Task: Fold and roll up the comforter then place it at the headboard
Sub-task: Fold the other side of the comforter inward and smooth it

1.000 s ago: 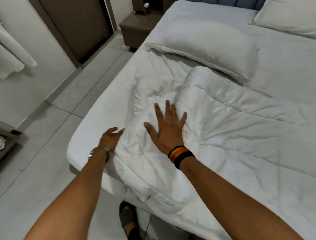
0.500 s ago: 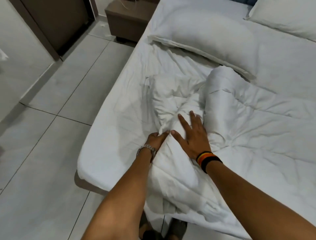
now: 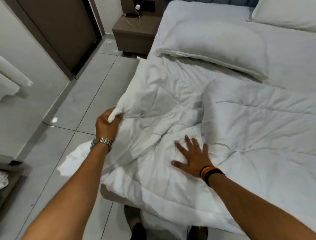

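Note:
A white quilted comforter [image 3: 239, 130] lies rumpled over the near half of the bed, with part hanging off the near edge. My left hand [image 3: 107, 123] grips a corner of it, pulled out past the bed's left side over the floor. My right hand [image 3: 191, 157] lies flat on the comforter with fingers spread, pressing it down. A strip of blue headboard [image 3: 213, 1] shows at the top, behind the pillows.
One white pillow [image 3: 213, 44] lies across the bed above the comforter, another [image 3: 287, 13] at the top right. A brown nightstand [image 3: 135, 37] with a charger cable stands left of the bed. Grey tiled floor [image 3: 59, 137] and a dark door [image 3: 63, 30] are on the left.
My left hand has taken hold of a comforter corner and drawn it out to the left, spreading the bunched part. My right hand has slid down and to the right.

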Demonstrator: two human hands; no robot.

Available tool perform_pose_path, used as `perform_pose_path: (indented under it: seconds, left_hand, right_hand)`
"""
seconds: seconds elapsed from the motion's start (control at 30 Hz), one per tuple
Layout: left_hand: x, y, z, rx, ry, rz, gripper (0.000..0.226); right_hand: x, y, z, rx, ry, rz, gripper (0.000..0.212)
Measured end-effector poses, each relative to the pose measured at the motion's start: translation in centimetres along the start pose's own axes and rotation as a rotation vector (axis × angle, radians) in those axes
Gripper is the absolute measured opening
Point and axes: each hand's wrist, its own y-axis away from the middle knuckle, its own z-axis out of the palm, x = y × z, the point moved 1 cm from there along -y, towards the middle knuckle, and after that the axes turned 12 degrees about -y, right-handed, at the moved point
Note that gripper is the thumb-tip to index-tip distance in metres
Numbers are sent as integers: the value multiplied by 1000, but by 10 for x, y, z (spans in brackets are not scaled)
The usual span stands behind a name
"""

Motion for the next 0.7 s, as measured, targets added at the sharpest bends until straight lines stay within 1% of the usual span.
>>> perform_pose_path:
  seconds: [0.03,0.07,0.1,0.13,0.2,0.23,0.27,0.3,0.33,0.37,0.4,0.43,0.47,0.5,0.53,0.57,0.6,0.63,0.67,0.7]
  left_hand:
    - [-13,-1,3,-48,-56,-44,23]
    - [-25,-5,8,-98,-97,-88,33]
    - [-36,-10,14,-141,-115,-127,48]
    - [-46,-17,22,-188,-130,-156,67]
    - [-57,-30,38,-284,-193,-186,113]
    - [-62,-36,45,-342,-244,-185,128]
    - [-66,-41,52,-399,-295,-167,132]
    - [-69,-44,56,-440,-332,-135,125]
    - [-72,-47,57,-455,-346,-96,108]
    - [-75,-51,54,-433,-343,-63,87]
    - [-77,-60,45,-377,-314,-41,69]
    - [-81,-72,31,-299,-264,-36,57]
    - [-85,-85,14,-221,-204,-29,49]
    - [-93,-96,-4,-152,-161,-10,44]
    - [-104,-104,-22,-98,-146,6,43]
    - [-116,-108,-38,-67,-146,0,44]
    - [-129,-108,-50,-72,-153,-29,46]
    - [-139,-107,-57,-113,-165,-63,48]
    - [-148,-104,-57,-179,-184,-94,51]
    - [-153,-101,-53,-243,-218,-111,57]
  right_hand:
    - [-5,-3,15,6,-13,50,96]
    - [-15,-10,30,67,-40,89,99]
    - [-27,-19,43,160,-56,109,102]
    - [-42,-31,53,265,-65,109,104]
    - [-71,-56,65,403,-91,90,104]
    - [-86,-72,68,414,-99,109,103]
    - [-99,-88,70,396,-116,151,100]
    - [-110,-102,71,357,-145,203,97]
    - [-121,-114,73,307,-184,256,94]
    - [-129,-123,74,277,-226,295,90]
    - [-138,-133,72,266,-262,324,86]
    - [-146,-140,69,272,-293,337,81]
    - [-151,-145,64,291,-328,332,76]
    - [-153,-147,60,301,-356,309,71]
    - [-154,-147,58,278,-363,276,68]
    - [-154,-145,60,205,-344,249,67]
    - [-154,-142,65,101,-307,241,67]
    - [-155,-140,71,18,-272,252,69]
    - [-157,-140,75,-17,-248,268,70]
    - [-161,-143,77,-10,-238,282,71]
